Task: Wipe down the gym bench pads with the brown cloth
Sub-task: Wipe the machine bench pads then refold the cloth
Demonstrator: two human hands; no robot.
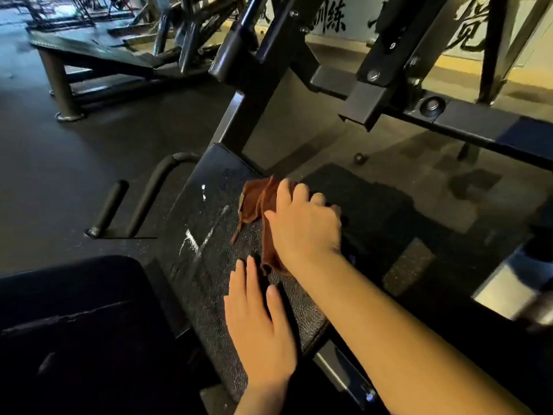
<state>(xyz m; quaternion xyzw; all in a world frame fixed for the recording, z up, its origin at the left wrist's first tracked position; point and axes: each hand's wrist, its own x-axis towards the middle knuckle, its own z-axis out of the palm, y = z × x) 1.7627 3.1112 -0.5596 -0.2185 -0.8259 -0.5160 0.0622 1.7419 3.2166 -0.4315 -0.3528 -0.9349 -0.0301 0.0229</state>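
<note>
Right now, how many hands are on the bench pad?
2. The left hand rests flat on the near part of the bench pad; the right hand presses the brown cloth farther up.

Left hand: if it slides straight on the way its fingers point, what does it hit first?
Probably the hanging tail of the brown cloth, just beyond the left hand's fingertips on the black textured bench pad, then the right hand's wrist. Depth is unclear.

Dim overall, brighter toward upper right; glare streaks on the textured pad (206,235); soft blur throughout, wide-angle bending at edges.
</note>
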